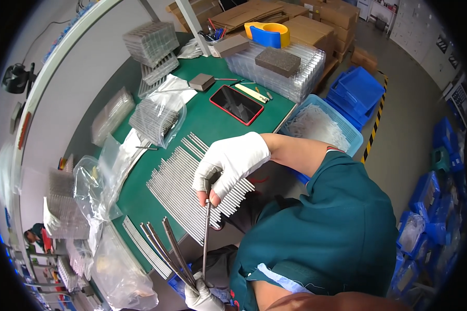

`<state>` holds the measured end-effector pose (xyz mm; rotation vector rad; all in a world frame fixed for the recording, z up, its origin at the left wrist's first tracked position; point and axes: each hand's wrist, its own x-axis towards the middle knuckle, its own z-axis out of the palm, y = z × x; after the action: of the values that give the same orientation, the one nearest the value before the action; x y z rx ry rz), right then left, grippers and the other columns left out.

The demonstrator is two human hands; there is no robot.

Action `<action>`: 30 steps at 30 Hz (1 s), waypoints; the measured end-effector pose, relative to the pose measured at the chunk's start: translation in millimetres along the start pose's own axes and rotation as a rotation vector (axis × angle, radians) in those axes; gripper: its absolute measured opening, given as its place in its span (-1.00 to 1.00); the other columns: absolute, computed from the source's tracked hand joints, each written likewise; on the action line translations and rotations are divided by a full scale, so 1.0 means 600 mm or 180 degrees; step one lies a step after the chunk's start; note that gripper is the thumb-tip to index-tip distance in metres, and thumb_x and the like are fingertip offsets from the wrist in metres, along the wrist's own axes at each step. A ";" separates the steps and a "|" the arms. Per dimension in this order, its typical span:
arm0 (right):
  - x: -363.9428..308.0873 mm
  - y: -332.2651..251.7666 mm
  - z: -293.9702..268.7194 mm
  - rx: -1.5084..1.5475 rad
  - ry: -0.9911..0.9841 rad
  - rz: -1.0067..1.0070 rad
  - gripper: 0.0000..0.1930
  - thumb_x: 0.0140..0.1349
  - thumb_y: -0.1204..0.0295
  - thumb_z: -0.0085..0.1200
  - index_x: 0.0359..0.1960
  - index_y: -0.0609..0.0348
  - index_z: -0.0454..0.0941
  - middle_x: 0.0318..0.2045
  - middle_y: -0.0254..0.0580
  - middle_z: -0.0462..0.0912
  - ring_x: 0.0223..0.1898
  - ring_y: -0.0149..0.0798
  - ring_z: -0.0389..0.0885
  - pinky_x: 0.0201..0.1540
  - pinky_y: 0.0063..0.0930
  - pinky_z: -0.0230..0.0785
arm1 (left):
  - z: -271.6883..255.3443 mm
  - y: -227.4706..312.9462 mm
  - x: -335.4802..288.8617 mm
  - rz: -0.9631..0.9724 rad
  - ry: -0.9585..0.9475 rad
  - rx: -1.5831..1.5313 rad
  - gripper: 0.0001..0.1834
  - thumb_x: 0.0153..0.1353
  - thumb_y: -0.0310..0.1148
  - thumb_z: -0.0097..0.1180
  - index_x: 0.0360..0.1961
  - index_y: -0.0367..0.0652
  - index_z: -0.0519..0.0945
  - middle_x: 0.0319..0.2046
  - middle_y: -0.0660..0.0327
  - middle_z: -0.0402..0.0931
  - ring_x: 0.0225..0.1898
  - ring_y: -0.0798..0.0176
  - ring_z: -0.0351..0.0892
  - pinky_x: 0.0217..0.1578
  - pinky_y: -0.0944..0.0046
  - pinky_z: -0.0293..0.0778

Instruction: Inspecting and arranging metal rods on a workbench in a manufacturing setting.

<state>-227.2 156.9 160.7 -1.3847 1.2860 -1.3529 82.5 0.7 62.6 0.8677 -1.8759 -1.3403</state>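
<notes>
Head view, from the left: clear plastic bags [119,269] slump at the edge of the green table [200,124], and are best kept clear of the rod ends. Beside them a narrow row of slim metal rods [146,248] lies along the table's near edge. Next comes a splayed bundle of rods [175,242], its lower ends gathered in the gloved left hand [205,299], whose grip is curled round them; how tightly, the view cannot tell. A secure, unforced hold there should stop the fanned tips knocking together. Farther up, a broad sheet of rods [184,186] lies side by side on the table, uneven at the ends, so the forearm is better carried above it. One single rod [206,238] runs from the left hand up to the gloved right hand [236,159], whose grip is nearly closed, bare thumb and fingertip pinching the rod's top end. A grey block [211,179] sits tucked in that same grip; keeping the pull in line with the rod, under light, even pressure, should avoid bending it.
</notes>
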 end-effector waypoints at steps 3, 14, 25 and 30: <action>-0.004 -0.002 0.000 -0.0524 0.0042 -0.0039 -0.77 -0.05 0.37 0.20 -0.33 0.16 0.56 -0.42 -0.35 0.60 -0.37 -0.52 0.51 -0.32 -0.66 0.31 | -0.001 -0.003 0.001 -0.0053 -0.0046 0.0059 -0.83 0.16 -0.41 -0.01 -0.31 -0.31 0.49 -0.68 0.33 0.38 -0.73 0.54 0.23 -0.70 0.54 0.17; 0.005 0.009 0.004 -0.1827 0.0108 0.0103 -0.81 -0.05 0.35 0.16 -0.39 0.13 0.55 -0.44 -0.25 0.59 -0.38 -0.29 0.56 -0.34 -0.53 0.36 | 0.032 0.050 0.017 -0.0409 -0.0370 0.0110 -0.83 0.06 -0.50 0.09 -0.30 -0.32 0.55 -0.57 0.26 0.50 -0.65 0.50 0.36 -0.61 0.53 0.28; 0.055 0.014 -0.001 -0.0778 0.0499 0.0275 -0.80 0.03 0.46 0.12 -0.32 0.30 0.51 -0.42 -0.28 0.58 -0.31 -0.49 0.52 -0.19 -0.65 0.35 | 0.019 0.039 0.006 -0.0409 -0.0355 -0.0009 -0.85 0.11 -0.44 0.07 -0.37 -0.33 0.54 -0.66 0.28 0.47 -0.65 0.49 0.39 -0.58 0.50 0.31; 0.067 0.020 0.007 -0.0717 0.0355 0.0225 -0.83 0.02 0.47 0.13 -0.32 0.23 0.53 -0.40 -0.28 0.60 -0.35 -0.50 0.53 -0.22 -0.61 0.36 | 0.017 0.033 0.005 -0.0237 -0.0299 0.0248 -0.86 0.06 -0.44 0.11 -0.37 -0.29 0.54 -0.68 0.27 0.47 -0.65 0.48 0.42 -0.58 0.50 0.32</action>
<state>-227.9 115.1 155.6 -1.4147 1.5872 -1.2833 69.8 8.3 79.4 0.9370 -1.9970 -1.3819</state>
